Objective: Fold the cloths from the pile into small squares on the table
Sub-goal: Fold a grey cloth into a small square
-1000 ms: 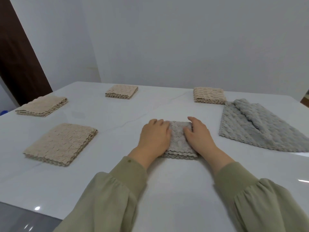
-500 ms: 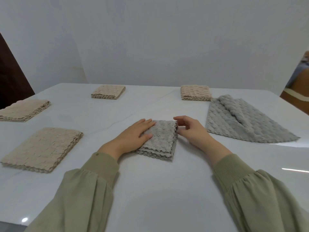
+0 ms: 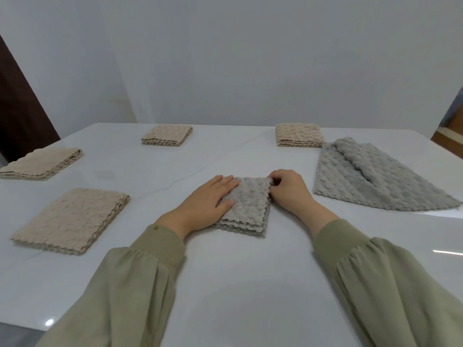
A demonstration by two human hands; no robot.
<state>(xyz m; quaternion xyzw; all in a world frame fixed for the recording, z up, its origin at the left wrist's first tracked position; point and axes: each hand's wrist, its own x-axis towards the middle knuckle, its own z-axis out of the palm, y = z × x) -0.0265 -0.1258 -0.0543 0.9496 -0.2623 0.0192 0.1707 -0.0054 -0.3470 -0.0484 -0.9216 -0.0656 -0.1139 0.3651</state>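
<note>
A grey textured cloth (image 3: 248,211), folded into a small square, lies in the middle of the white table (image 3: 245,284). My left hand (image 3: 205,204) rests flat on its left half, fingers together, pressing it down. My right hand (image 3: 288,190) is at the cloth's right edge, with its curled fingers pinching the far right corner. To the right lies a loose pile of unfolded grey cloths (image 3: 370,179), spread out with one layer flapped over.
Folded beige cloths sit around the table: one at near left (image 3: 72,219), one at far left (image 3: 41,162), one at the back centre (image 3: 167,135), one at the back right (image 3: 298,135). A dark door (image 3: 20,108) stands at left.
Both hands lay on top of the grey cloth a second ago. The right hand has slid off to the cloth's right edge and now pinches its far corner; the left hand stays flat on it.
</note>
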